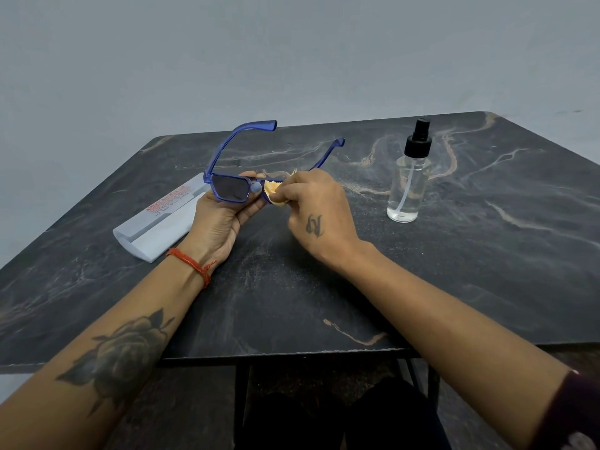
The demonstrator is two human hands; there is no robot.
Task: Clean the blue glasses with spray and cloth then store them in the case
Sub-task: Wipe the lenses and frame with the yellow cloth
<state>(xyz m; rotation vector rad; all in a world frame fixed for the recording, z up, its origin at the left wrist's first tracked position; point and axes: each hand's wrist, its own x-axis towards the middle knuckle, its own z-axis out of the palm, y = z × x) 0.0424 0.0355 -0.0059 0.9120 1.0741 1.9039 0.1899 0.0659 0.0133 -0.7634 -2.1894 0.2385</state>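
Note:
The blue glasses (pixel 228 186) with dark lenses are held above the table, temples unfolded and pointing away from me. My left hand (pixel 224 216) grips the frame at its left lens and bridge. My right hand (pixel 316 211) pinches a small yellow cloth (pixel 272 190) against the right lens, which the cloth and fingers mostly hide. A white glasses case (pixel 156 222) with red print lies on the table behind my left hand. The clear spray bottle (pixel 409 183) with a black pump top stands upright to the right of my hands.
A dark marble-patterned table (pixel 292 303) carries everything; its front edge runs just above my lap. A plain grey wall (pixel 292 60) rises behind it. Black table legs (pixel 242 401) show below the front edge.

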